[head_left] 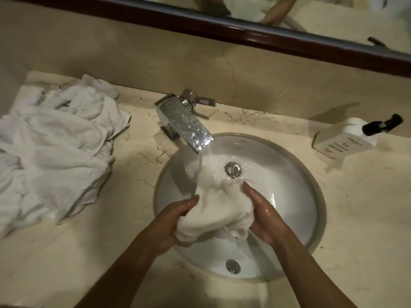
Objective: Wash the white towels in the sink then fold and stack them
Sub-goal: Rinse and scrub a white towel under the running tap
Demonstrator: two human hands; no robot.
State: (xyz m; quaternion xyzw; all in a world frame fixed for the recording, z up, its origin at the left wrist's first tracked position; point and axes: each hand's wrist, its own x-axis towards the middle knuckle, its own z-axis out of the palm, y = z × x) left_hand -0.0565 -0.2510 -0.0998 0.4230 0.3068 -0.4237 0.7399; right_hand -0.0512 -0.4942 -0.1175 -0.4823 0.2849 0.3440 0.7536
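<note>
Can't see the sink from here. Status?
Both hands, left and right, gripping one wet towel under the running faucet. Unwashed pile waiting on counter. Nothing in the way.

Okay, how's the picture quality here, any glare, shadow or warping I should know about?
Head view: dim, warm light; bright glare on the chrome faucet; the soap bottle throws a soft shadow behind it onto the wall; wide-angle bending curves the mirror frame; white towel detail washes out against the sink; bottle label too soft to read fully.
</note>
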